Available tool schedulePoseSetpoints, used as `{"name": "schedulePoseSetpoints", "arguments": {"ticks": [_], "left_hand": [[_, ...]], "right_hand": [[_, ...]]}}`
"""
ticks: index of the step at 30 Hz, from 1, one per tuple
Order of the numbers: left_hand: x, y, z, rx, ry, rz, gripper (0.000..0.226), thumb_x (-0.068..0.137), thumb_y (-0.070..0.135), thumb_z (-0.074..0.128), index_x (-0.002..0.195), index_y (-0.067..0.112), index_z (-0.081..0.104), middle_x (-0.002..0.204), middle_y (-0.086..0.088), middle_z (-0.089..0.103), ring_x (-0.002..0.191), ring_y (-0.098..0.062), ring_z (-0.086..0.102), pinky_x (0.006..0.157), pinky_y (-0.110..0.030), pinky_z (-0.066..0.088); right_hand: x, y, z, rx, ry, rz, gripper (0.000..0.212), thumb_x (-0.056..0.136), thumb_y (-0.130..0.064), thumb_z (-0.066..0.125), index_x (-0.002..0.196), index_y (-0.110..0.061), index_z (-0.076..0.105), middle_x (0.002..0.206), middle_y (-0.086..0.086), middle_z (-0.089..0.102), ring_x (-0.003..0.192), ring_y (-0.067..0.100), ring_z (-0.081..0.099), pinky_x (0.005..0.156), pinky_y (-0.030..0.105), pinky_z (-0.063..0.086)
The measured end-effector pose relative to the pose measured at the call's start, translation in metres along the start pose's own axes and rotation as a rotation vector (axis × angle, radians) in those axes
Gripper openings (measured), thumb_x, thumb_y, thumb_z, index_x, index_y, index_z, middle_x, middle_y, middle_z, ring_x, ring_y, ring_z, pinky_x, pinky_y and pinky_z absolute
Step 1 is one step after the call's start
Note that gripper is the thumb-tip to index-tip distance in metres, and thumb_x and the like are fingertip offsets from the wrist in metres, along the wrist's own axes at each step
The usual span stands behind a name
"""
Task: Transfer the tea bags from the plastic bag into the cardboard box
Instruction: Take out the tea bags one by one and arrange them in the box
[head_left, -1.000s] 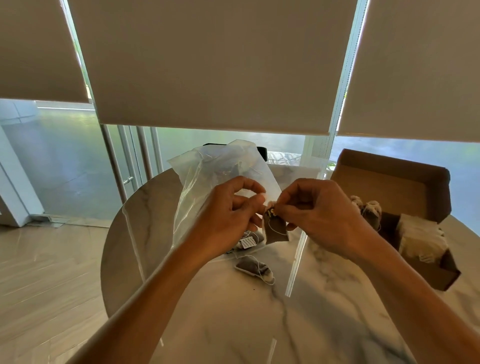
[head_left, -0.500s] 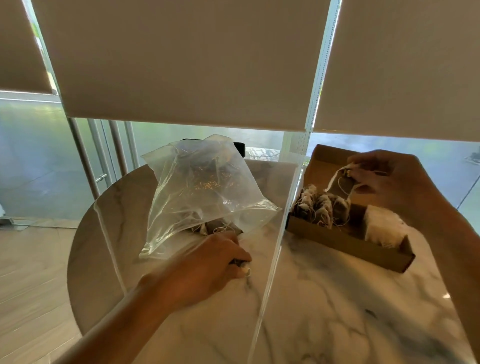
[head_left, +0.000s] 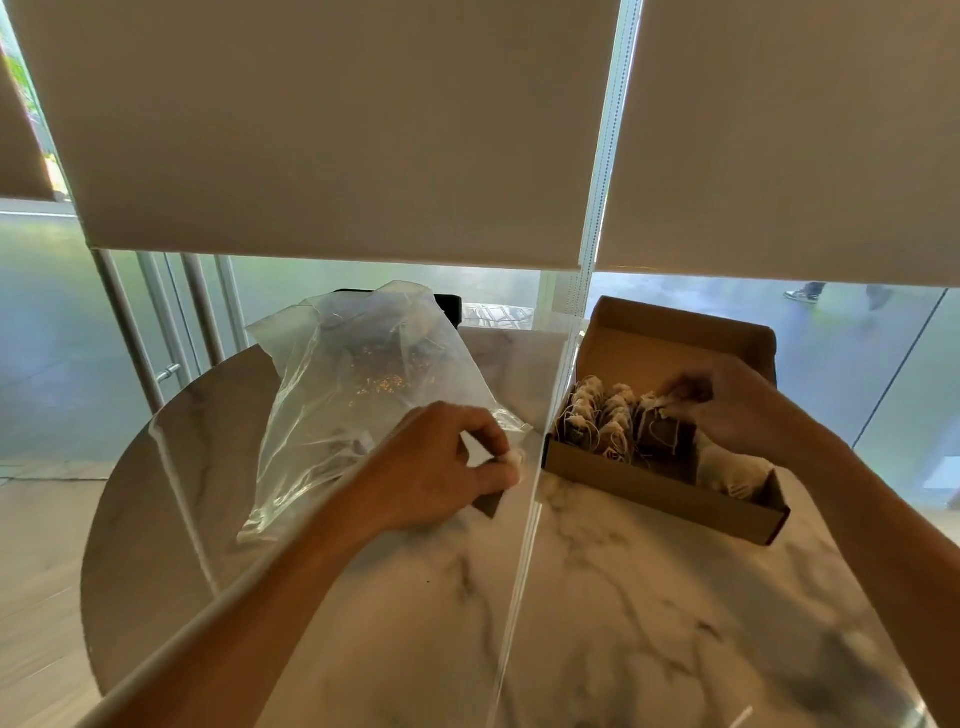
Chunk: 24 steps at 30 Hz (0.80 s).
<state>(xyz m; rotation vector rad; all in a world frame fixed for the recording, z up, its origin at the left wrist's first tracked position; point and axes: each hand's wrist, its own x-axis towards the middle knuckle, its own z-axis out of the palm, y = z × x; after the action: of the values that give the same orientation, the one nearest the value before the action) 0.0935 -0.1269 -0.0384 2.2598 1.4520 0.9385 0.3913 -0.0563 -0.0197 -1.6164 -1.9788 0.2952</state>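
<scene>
Mid-transfer: the right hand (head_left: 727, 410) pinches a tea bag (head_left: 662, 431) into the part-filled cardboard box (head_left: 654, 488), while the left hand (head_left: 441, 462) pinches another's tag beside the plastic bag (head_left: 358, 395), which seemingly holds more.

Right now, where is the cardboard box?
In the head view, the cardboard box sits open on the marble table's right side, right of the plastic bag, with the right hand inside it.

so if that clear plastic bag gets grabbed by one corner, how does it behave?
The plastic bag is probably floppy: thin, crumpled film slumped on the table. Likely light too, since only a little dark content shows through it. It may drag or slide instead of lifting cleanly, as the marble-look top appears smooth.
</scene>
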Motion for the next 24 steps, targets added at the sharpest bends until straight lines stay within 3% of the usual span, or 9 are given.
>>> {"name": "schedulePoseSetpoints", "arguments": {"ticks": [4, 11, 14, 16, 18, 21, 24], "left_hand": [[0.020, 0.010, 0.009, -0.187, 0.071, -0.015, 0.012, 0.074, 0.041, 0.072, 0.077, 0.030, 0.068, 0.074, 0.015, 0.068, 0.063, -0.003, 0.059, 0.067, -0.022, 0.051], [0.037, 0.012, 0.024, -0.439, 0.177, -0.067, 0.015, 0.075, 0.035, 0.075, 0.082, 0.023, 0.069, 0.074, 0.006, 0.072, 0.072, -0.011, 0.068, 0.077, -0.041, 0.057], [0.034, 0.007, 0.026, -0.481, 0.194, -0.056, 0.017, 0.075, 0.030, 0.075, 0.087, 0.021, 0.068, 0.072, 0.005, 0.072, 0.069, -0.011, 0.069, 0.073, -0.034, 0.058], [0.032, 0.007, 0.021, -0.493, 0.212, -0.036, 0.021, 0.076, 0.030, 0.074, 0.095, 0.024, 0.067, 0.070, 0.008, 0.071, 0.069, -0.006, 0.067, 0.068, -0.017, 0.054], [0.032, 0.009, 0.018, -0.484, 0.247, -0.025, 0.028, 0.077, 0.032, 0.072, 0.103, 0.026, 0.065, 0.069, 0.014, 0.069, 0.072, 0.001, 0.065, 0.066, -0.005, 0.047], [0.031, 0.009, 0.015, -0.440, 0.296, -0.016, 0.031, 0.077, 0.036, 0.071, 0.106, 0.033, 0.061, 0.075, 0.019, 0.067, 0.077, 0.004, 0.063, 0.066, -0.002, 0.045], [0.028, 0.005, 0.010, -0.490, 0.315, -0.022, 0.030, 0.077, 0.035, 0.072, 0.103, 0.029, 0.058, 0.079, 0.013, 0.069, 0.077, -0.002, 0.066, 0.067, -0.010, 0.052]], "right_hand": [[0.004, 0.003, 0.007, -0.035, -0.016, 0.024, 0.025, 0.083, -0.002, 0.068, 0.088, -0.026, 0.066, 0.087, -0.007, 0.066, 0.083, 0.003, 0.061, 0.063, 0.014, 0.043], [0.004, 0.006, 0.016, -0.097, -0.040, 0.061, 0.023, 0.084, -0.002, 0.066, 0.098, -0.020, 0.069, 0.095, -0.004, 0.064, 0.090, 0.012, 0.062, 0.065, 0.013, 0.045], [-0.003, -0.009, 0.010, -0.122, 0.108, 0.045, 0.023, 0.084, -0.014, 0.070, 0.106, -0.021, 0.067, 0.095, -0.005, 0.064, 0.080, 0.006, 0.058, 0.060, 0.011, 0.039], [-0.015, -0.033, 0.007, 0.020, 0.183, -0.012, 0.022, 0.083, -0.021, 0.071, 0.104, -0.027, 0.066, 0.091, -0.010, 0.064, 0.078, 0.004, 0.060, 0.063, 0.012, 0.044], [-0.031, -0.067, 0.013, 0.219, 0.009, -0.068, 0.024, 0.079, -0.029, 0.074, 0.101, -0.037, 0.066, 0.087, -0.014, 0.066, 0.079, 0.006, 0.064, 0.070, 0.017, 0.053], [-0.047, -0.102, 0.048, 0.186, -0.416, -0.085, 0.033, 0.078, -0.039, 0.072, 0.109, -0.037, 0.061, 0.083, -0.015, 0.063, 0.080, 0.006, 0.062, 0.075, 0.017, 0.050], [-0.051, -0.112, 0.077, 0.299, -0.481, -0.114, 0.020, 0.085, -0.033, 0.068, 0.103, -0.026, 0.067, 0.073, -0.012, 0.063, 0.069, -0.001, 0.058, 0.070, 0.017, 0.047]]}}
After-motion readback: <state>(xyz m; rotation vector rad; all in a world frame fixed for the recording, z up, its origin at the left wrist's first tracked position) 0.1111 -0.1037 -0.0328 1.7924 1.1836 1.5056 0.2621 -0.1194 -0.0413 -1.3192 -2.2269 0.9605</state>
